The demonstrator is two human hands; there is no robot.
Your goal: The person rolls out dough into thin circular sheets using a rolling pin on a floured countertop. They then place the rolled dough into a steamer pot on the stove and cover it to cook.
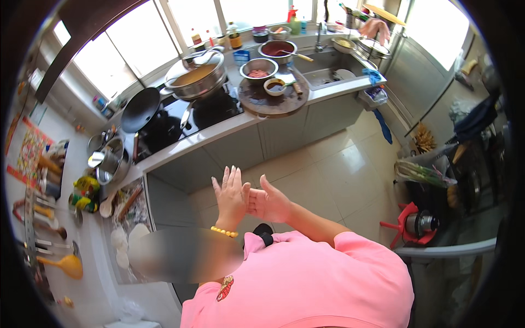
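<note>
Both of my hands are held in front of my pink shirt, above the tiled floor. My left hand (230,197), with a yellow beaded bracelet at the wrist, has its fingers pointing up and apart. Its thumb side meets the fingers of my right hand (274,205), whose palm shows and whose thumb points up. Neither hand holds anything. A blurred patch hides part of the left forearm. On the left counter, flat pale dough-like pieces (119,242) lie on a floured sheet, near a wooden rolling pin (130,203) and a wooden spoon (107,206).
Ahead stand a wok (140,110), a large steel pot (197,82) on the hob, and a round chopping board (270,104) bearing a bowl of raw meat (258,74) and a small sauce bowl (275,91). A sink (328,67) is beyond; a red stand (400,225) stands right.
</note>
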